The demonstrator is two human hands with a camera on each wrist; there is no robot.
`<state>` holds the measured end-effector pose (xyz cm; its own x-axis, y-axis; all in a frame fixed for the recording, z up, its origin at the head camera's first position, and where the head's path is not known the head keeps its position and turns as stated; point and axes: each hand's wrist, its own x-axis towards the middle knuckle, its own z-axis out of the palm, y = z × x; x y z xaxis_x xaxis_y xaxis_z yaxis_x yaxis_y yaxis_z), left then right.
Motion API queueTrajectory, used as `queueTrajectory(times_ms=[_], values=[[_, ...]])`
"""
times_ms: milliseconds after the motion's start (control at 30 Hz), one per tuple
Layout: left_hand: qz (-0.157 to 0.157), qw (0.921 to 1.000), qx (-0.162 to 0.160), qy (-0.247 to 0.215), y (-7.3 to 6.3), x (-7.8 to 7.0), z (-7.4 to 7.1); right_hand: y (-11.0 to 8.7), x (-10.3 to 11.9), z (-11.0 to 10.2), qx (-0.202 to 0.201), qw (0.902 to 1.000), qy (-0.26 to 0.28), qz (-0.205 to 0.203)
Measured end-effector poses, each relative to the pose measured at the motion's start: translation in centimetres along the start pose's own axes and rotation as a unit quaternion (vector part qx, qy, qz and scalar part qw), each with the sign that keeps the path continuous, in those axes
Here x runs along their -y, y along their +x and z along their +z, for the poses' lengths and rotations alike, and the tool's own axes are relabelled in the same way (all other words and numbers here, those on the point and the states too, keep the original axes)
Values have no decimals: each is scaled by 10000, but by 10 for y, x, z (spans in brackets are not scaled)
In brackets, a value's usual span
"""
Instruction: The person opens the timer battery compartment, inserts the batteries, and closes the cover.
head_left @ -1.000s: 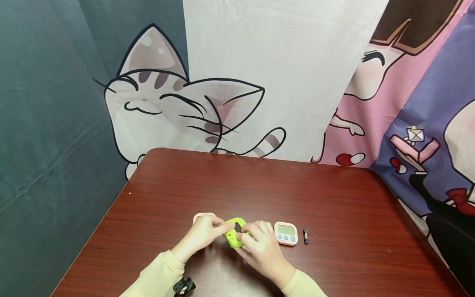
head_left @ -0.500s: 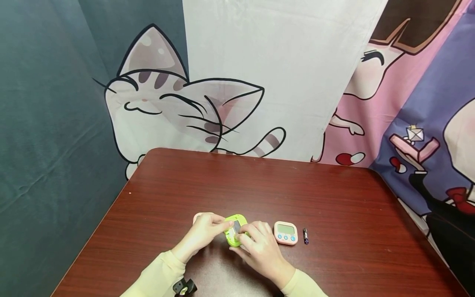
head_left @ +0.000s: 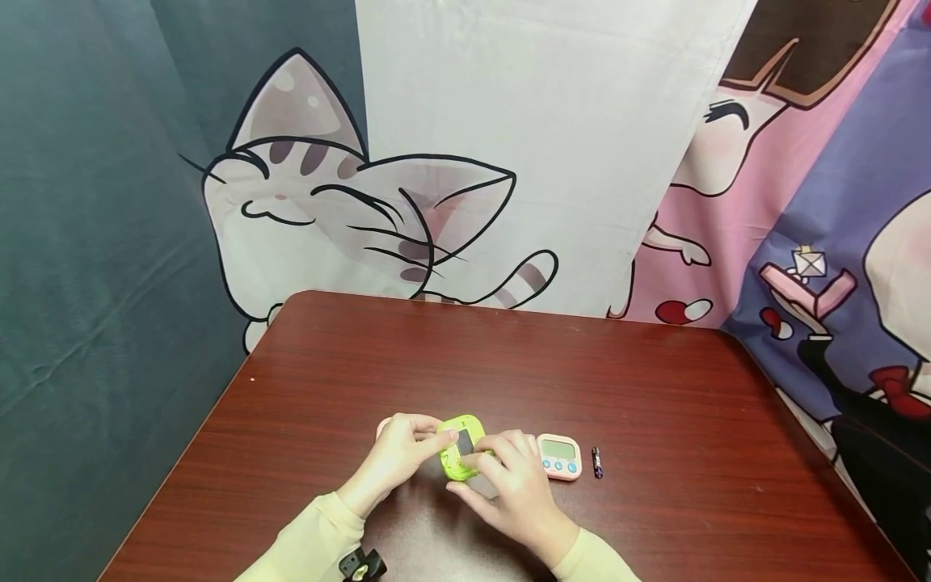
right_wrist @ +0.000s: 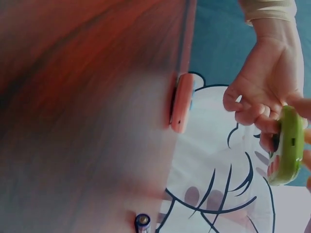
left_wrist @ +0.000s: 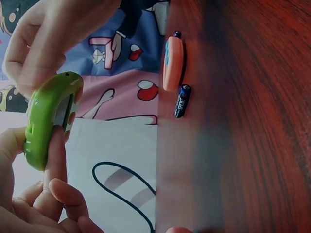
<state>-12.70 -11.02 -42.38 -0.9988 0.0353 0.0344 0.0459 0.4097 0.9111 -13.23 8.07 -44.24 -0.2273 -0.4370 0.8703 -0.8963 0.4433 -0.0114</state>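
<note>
In the head view, a lime-green timer (head_left: 463, 424) is held raised, the face with a dark rectangle turned up. My left hand (head_left: 398, 453) grips its left side, thumb on top; in the left wrist view a left finger (left_wrist: 57, 150) lies under it, against a grey panel. My right hand (head_left: 512, 485) has bent fingers over the timer's right side, the thumb apart below. The right wrist view shows the timer (right_wrist: 290, 150) edge-on, a small slot in its rim, fingers on both faces.
A peach timer (head_left: 559, 457) with blue buttons lies right of my hands, a small battery (head_left: 597, 462) beside it. Another battery (left_wrist: 182, 101) shows nearer in the left wrist view. A second peach timer (right_wrist: 182, 103) sits partly hidden behind my left hand in the head view.
The green timer has risen slightly and tilted in my hands, its upper face showing more. My right thumb has drawn away from its lower edge. The peach timers and battery stay put.
</note>
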Motion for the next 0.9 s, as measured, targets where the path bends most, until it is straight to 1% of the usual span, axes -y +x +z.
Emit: queueTrajectory(times_ms=[100,200,267,367,500,600,667,700,767,833,900], values=[[75,10000,-25,40,0,0,0,1,0,-2,-128,9977,250,624],[141,9999,-57,51,-1,0,-1,2,0,-4,-118,9911,410,1263],[207,9997,-48,79,-2,0,-2,2,-1,-6,-75,9863,454,1582],[322,9994,-37,142,-3,1,-2,0,-2,-7,22,9803,517,1906],[385,9991,9,181,-3,3,-2,0,-1,-8,185,9744,615,2156],[428,9987,13,282,-3,3,-3,0,-1,-10,376,9659,809,2431],[495,9982,45,348,-3,4,-3,0,-2,-11,532,9542,1078,2740],[520,9979,69,380,-3,4,-3,0,-2,-11,626,9459,1238,2932],[580,9974,112,408,-4,5,-4,0,-2,-12,805,9251,1619,3340],[633,9968,143,459,-4,5,-4,1,-2,-14,1013,8994,1972,3768],[651,9965,172,496,-4,6,-4,2,-2,-16,1243,8759,2220,4099]])
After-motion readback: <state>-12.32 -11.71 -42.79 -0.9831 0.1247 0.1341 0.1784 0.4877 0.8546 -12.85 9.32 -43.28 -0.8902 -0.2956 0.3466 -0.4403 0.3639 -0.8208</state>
